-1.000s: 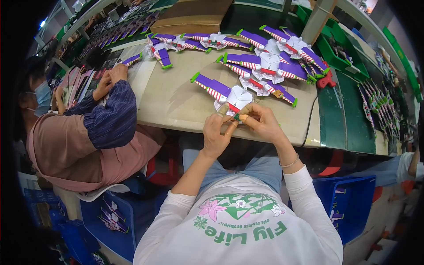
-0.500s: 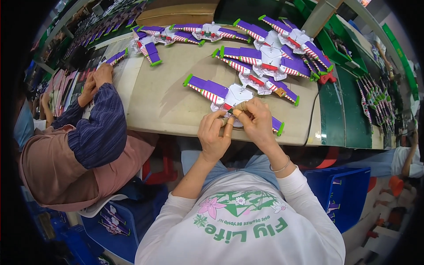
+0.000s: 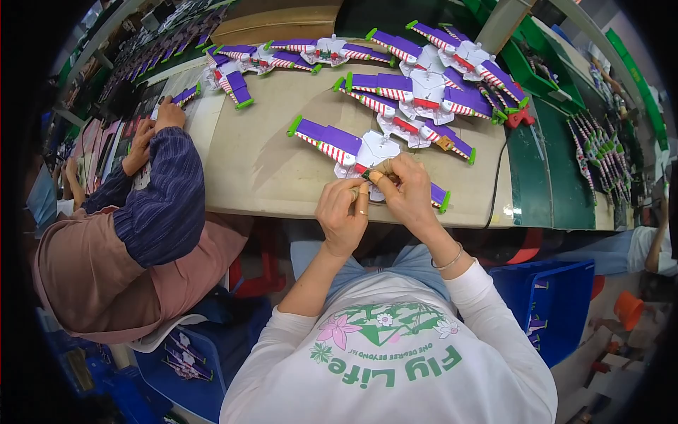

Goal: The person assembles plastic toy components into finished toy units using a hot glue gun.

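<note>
In front of me on the table lies a toy wing set (image 3: 326,143), with purple wings, red-and-white striped edges, green tips and a white middle body. Both hands are at the near edge of that body, their fingertips almost meeting. My right hand (image 3: 406,189) is closed in a pinch over a small dark green part (image 3: 365,174) beside a red piece, and it covers much of the right wing. My left hand (image 3: 342,215) is also closed, thumb and fingers drawn together just below the part. What its fingertips grip is hidden.
More wing sets (image 3: 429,88) lie overlapped at the back right, others (image 3: 328,51) along the back. A co-worker's hands (image 3: 157,131) work at the left. Green bin (image 3: 540,67) and stacked striped parts (image 3: 600,155) are at right; blue bins (image 3: 565,297) stand below the table.
The whole view has shifted slightly. My hands stay at the same spot on the wing set, with only small finger movements.
</note>
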The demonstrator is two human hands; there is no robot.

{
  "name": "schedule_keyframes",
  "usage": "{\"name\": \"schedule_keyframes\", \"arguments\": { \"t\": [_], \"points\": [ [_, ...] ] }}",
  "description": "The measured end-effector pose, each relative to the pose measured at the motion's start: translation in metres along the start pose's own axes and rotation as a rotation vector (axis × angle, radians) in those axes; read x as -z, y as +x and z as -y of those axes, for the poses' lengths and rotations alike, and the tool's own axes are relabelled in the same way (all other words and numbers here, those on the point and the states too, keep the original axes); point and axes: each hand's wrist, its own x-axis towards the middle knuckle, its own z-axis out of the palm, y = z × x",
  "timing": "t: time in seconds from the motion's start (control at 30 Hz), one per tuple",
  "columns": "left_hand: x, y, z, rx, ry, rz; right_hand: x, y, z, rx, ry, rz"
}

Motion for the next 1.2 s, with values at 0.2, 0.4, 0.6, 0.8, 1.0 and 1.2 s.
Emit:
{"name": "schedule_keyframes", "arguments": {
  "t": [0.2,0.4,0.6,0.8,1.0,1.2],
  "points": [
    [0.006,0.002,0.0,0.018,0.005,0.075,-0.004,-0.002,-0.001,0.122,-0.165,-0.086],
    [0.012,0.002,0.001,-0.009,0.0,0.145,-0.001,0.001,0.001,0.074,-0.118,-0.03],
    [0.008,-0.001,-0.002,0.051,-0.014,0.096,0.0,0.004,0.0,0.066,-0.125,0.019],
    [0.012,-0.004,0.002,0.025,0.001,0.12,0.004,0.01,0.012,0.241,-0.285,0.049],
    [0.033,0.013,0.005,0.082,-0.118,0.167,0.008,0.017,0.018,0.362,-0.417,0.18],
    [0.008,0.032,0.022,0.163,0.04,0.13,0.01,0.016,0.015,0.398,-0.451,0.22]
  ]
}}
